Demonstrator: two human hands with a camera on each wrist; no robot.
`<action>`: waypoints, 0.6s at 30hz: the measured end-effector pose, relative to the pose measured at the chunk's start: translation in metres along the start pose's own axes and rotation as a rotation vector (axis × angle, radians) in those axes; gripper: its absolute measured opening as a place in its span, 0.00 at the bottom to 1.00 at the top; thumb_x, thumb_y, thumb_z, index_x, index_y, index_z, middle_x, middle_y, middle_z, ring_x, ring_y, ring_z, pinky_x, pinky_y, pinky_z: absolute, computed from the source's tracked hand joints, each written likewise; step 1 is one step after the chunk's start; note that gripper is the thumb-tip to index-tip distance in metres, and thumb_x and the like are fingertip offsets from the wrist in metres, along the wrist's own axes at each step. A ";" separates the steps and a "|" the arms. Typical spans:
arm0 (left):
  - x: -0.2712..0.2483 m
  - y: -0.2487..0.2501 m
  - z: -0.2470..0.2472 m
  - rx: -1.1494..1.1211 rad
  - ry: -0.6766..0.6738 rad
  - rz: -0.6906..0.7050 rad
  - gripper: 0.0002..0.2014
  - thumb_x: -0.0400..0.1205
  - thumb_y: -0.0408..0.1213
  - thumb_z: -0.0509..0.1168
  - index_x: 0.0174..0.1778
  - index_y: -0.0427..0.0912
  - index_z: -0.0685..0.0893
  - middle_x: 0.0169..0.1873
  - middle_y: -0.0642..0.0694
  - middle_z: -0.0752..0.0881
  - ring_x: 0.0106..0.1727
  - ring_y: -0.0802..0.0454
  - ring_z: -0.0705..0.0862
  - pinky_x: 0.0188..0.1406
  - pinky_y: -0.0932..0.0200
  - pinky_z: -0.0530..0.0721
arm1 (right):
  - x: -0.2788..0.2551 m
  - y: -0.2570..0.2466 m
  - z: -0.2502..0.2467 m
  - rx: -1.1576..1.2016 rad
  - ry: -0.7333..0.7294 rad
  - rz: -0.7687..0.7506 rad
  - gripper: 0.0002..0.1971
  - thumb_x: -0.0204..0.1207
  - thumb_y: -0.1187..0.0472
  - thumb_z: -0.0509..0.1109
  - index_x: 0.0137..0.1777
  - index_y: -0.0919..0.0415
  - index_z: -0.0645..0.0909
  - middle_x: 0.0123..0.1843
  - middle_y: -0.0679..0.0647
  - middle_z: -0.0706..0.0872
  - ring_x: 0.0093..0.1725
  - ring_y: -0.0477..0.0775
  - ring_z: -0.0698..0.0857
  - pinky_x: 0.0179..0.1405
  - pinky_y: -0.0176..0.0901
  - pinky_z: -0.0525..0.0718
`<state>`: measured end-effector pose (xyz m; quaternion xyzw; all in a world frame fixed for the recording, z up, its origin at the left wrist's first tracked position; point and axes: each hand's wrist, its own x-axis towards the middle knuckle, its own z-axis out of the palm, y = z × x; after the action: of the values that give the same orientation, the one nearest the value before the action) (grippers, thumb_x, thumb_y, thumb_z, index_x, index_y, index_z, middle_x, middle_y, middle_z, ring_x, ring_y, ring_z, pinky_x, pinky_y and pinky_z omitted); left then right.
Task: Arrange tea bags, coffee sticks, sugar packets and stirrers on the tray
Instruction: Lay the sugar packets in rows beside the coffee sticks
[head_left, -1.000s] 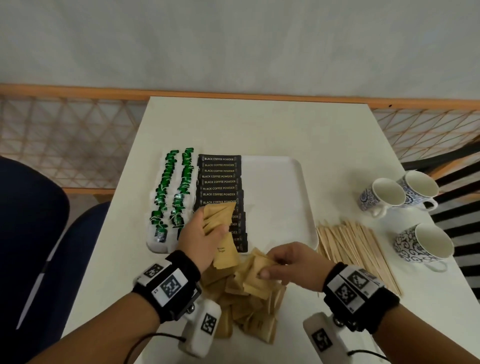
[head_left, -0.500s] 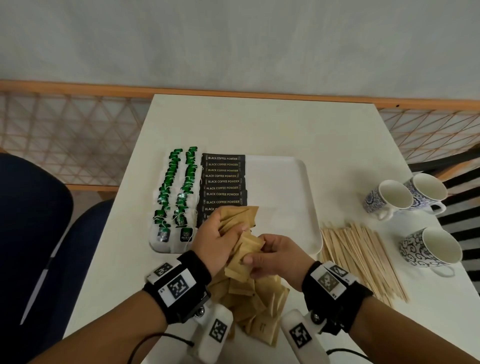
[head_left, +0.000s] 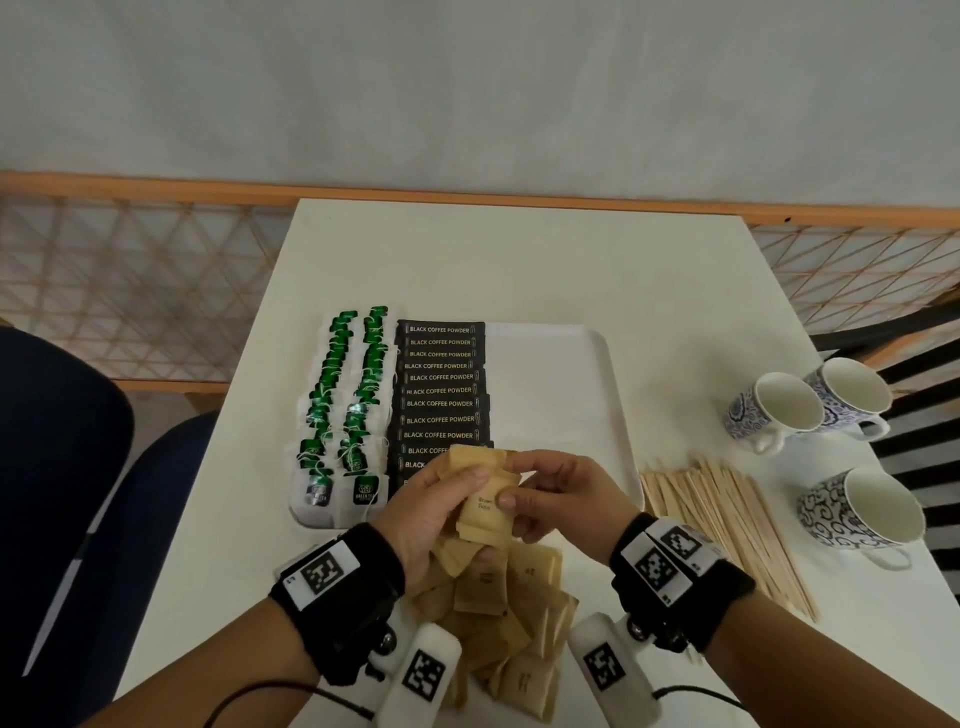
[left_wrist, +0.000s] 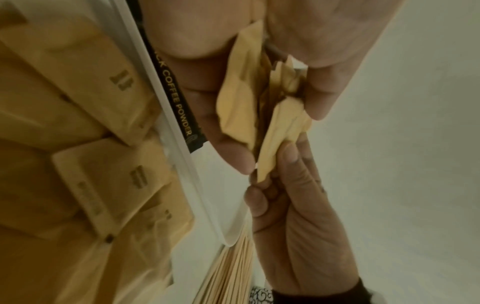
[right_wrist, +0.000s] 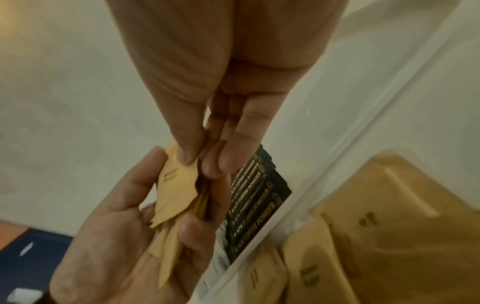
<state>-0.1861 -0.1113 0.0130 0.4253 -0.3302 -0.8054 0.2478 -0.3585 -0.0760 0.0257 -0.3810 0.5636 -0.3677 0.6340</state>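
Observation:
My left hand (head_left: 441, 504) holds a fanned stack of brown sugar packets (head_left: 485, 512) above the tray's near edge. My right hand (head_left: 540, 499) pinches the front packet (right_wrist: 176, 185) of that stack between thumb and fingers. Loose sugar packets (head_left: 509, 618) lie heaped on the table below both hands. On the white tray (head_left: 561, 395), two rows of green tea bags (head_left: 348, 400) fill the left side and a column of black coffee sticks (head_left: 441, 389) lies beside them. Wooden stirrers (head_left: 727, 525) lie right of the tray.
Three blue-patterned cups (head_left: 789, 410) stand at the table's right edge. The tray's right half shows bare white. A dark blue chair (head_left: 67, 467) stands left of the table, and a wooden lattice railing (head_left: 130, 280) runs behind it.
My right hand lifted a sugar packet from the heap and brought it up to the stack in my left hand. Both hands now meet over the tray's near edge.

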 end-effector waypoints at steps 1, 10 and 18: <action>0.002 0.001 -0.002 0.001 0.009 0.001 0.14 0.74 0.42 0.68 0.55 0.49 0.87 0.46 0.38 0.89 0.40 0.43 0.88 0.30 0.49 0.87 | 0.002 0.000 -0.001 0.018 0.036 0.005 0.10 0.70 0.71 0.76 0.47 0.57 0.87 0.31 0.59 0.87 0.27 0.51 0.85 0.29 0.39 0.86; 0.020 0.014 -0.007 0.058 0.135 0.127 0.14 0.79 0.30 0.67 0.60 0.44 0.81 0.51 0.38 0.88 0.47 0.40 0.88 0.33 0.48 0.87 | 0.022 -0.005 -0.011 -0.018 0.068 0.096 0.12 0.69 0.69 0.77 0.50 0.55 0.87 0.39 0.58 0.90 0.36 0.52 0.88 0.38 0.43 0.89; 0.047 0.036 -0.015 -0.025 0.164 0.118 0.12 0.80 0.31 0.67 0.59 0.43 0.81 0.51 0.37 0.88 0.42 0.41 0.89 0.26 0.55 0.86 | 0.072 -0.027 -0.047 0.019 0.184 0.110 0.02 0.74 0.66 0.73 0.42 0.62 0.84 0.37 0.56 0.89 0.34 0.50 0.88 0.32 0.40 0.86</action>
<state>-0.1930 -0.1719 0.0088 0.4664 -0.3232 -0.7560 0.3262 -0.3995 -0.1559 0.0150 -0.3083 0.6359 -0.3711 0.6025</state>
